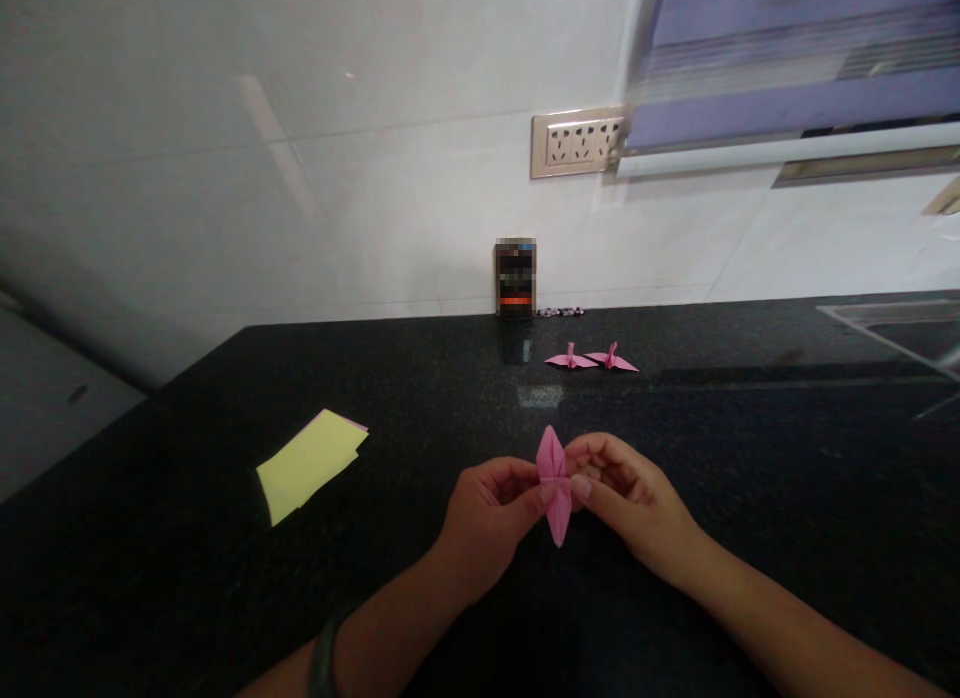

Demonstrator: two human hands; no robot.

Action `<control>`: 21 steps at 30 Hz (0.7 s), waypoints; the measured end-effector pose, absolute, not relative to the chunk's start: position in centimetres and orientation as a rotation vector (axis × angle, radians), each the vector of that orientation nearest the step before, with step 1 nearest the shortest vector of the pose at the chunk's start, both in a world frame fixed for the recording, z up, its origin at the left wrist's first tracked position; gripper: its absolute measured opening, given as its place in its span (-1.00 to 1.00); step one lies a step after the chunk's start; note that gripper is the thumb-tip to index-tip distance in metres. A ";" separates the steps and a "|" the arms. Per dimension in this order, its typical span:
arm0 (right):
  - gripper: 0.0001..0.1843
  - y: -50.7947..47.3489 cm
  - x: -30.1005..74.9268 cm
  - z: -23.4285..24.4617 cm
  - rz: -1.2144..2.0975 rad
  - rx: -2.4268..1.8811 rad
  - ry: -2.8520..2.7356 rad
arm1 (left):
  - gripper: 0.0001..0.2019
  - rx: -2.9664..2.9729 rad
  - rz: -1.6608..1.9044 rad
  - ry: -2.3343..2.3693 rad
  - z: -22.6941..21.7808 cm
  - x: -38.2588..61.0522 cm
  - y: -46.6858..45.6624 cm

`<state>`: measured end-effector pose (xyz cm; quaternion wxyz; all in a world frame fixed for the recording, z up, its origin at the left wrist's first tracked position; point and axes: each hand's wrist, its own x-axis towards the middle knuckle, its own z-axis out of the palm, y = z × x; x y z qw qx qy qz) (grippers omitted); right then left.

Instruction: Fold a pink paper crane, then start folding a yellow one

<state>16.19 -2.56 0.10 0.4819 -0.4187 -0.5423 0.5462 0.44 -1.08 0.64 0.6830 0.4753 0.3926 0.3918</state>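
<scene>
A pink folded paper piece [553, 478], a narrow diamond shape, stands upright between my hands above the black countertop [720, 458]. My left hand [491, 513] pinches its left side with thumb and fingers. From the other side, my right hand [626, 493] pinches it too, fingers curled. Both hands hold the paper at its middle.
Two finished pink paper cranes [592, 359] sit farther back on the counter. A stack of yellow paper sheets [309, 463] lies to the left. A small dark box [515, 276] stands against the white wall, under a socket strip [577, 141]. A sink edge [892, 323] shows at the right.
</scene>
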 end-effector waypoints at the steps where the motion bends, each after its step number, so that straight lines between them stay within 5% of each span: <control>1: -0.84 -2.5 16.1 0.0 1.353 -1.041 -1.333 | -0.87 1.083 0.890 0.885 0.6 0.4 -1.1; 21: -0.83 -2.9 15.1 -0.1 1.225 -1.020 -1.263 | -0.81 1.186 0.788 0.831 0.5 1.0 -1.5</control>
